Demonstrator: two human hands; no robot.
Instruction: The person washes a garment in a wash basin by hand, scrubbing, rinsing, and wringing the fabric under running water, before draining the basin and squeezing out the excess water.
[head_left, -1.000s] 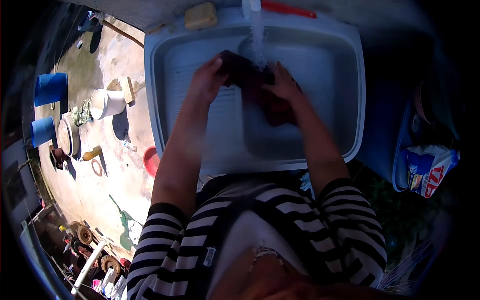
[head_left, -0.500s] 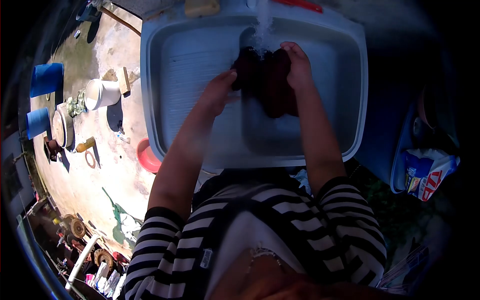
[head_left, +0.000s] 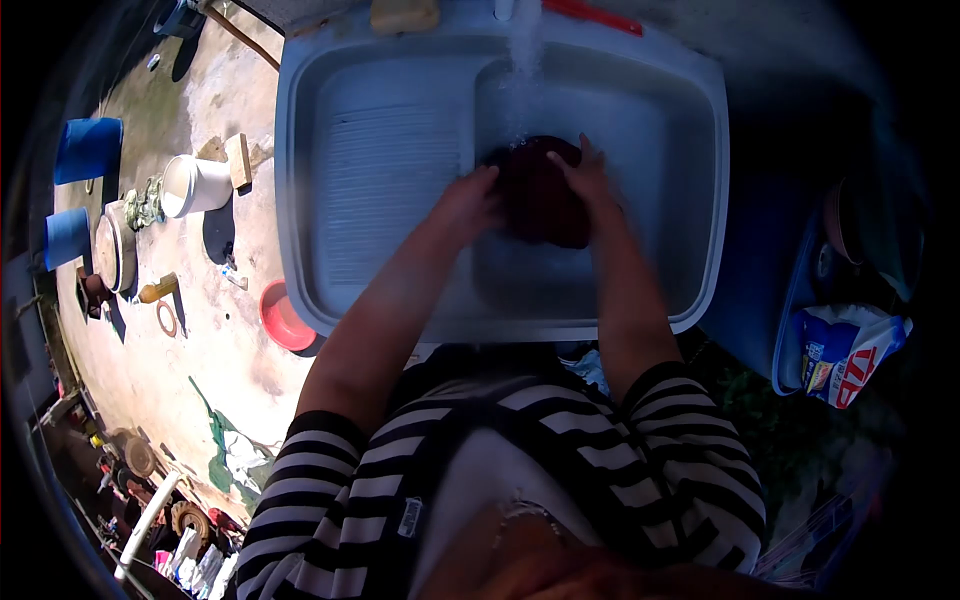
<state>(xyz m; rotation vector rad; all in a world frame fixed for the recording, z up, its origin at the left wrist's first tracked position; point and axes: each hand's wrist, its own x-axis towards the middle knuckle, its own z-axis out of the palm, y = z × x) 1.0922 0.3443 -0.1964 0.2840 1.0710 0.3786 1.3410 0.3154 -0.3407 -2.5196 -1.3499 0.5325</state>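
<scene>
A dark red wet cloth (head_left: pixel 545 195) hangs bunched in the right basin of a pale laundry sink (head_left: pixel 330 250). What sort of garment it is, I cannot make out. My left hand (head_left: pixel 474 205) grips its left side, the fingers partly hidden and blurred. On the other side my right hand (head_left: pixel 592 182) holds the cloth, its thumb lying on top and a finger pointing up. A stream of water (head_left: pixel 524 50) falls from the tap just behind the cloth.
Left of the basin is a ribbed washboard (head_left: pixel 385 170). A yellowish block (head_left: pixel 404 14) and a red object (head_left: pixel 595 14) lie on the back rim. A detergent bag (head_left: pixel 850 355) stands at right; a red bowl (head_left: pixel 287 315) and white bucket (head_left: pixel 197 186) are on the left.
Both hands have drawn the cloth down and nearer to me, out from directly under the stream. It was spread wider between them and is now more bunched; my left hand has moved right.
</scene>
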